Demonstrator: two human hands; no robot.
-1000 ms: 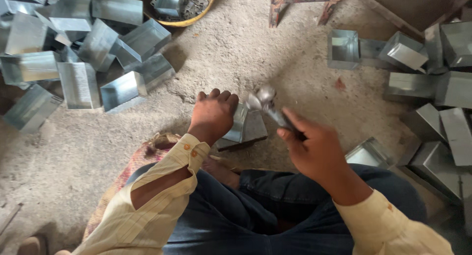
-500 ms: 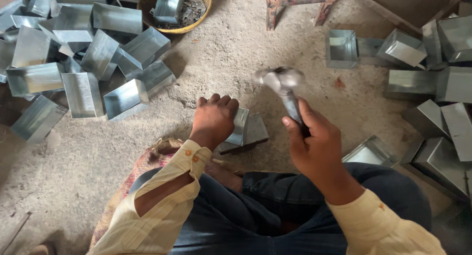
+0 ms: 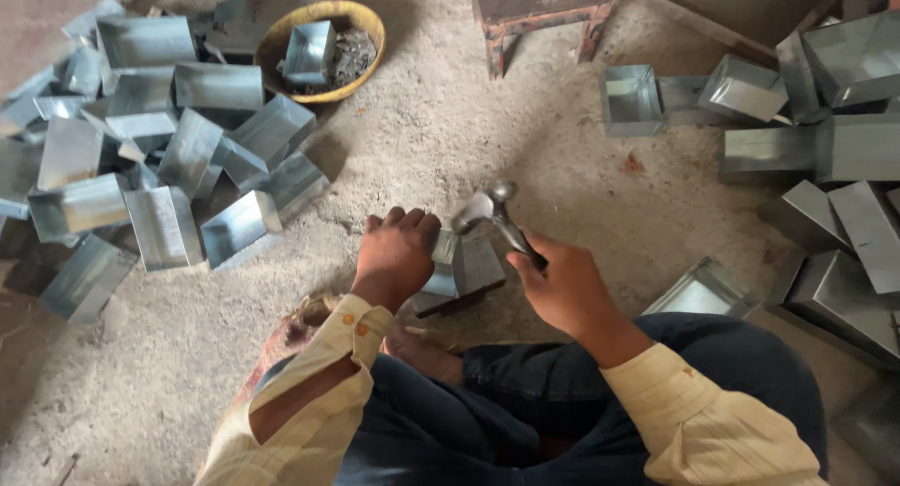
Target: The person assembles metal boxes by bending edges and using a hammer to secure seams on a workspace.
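Underfoot, gritty, sandy concrete floor (image 3: pixel 487 149), pale and dusty. Left hand (image 3: pixel 396 259) pressed down, fingers curled over folded grey sheet-metal box (image 3: pixel 464 270) lying on floor before crossed legs. Right hand (image 3: pixel 567 284) clamped round handle of hammer (image 3: pixel 487 209), steel head just above box. Heaps of shiny rectangular tin trays (image 3: pixel 159 167) at left; more at right. Round yellow bowl (image 3: pixel 281 55) of scraps beyond.

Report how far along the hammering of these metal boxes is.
Done, apparently: a heap of sheet-metal boxes lies at the left. In hand: the left hand steadies one box while the right hand holds a hammer at it. Possibly left: more boxes at the right; their state is unclear.
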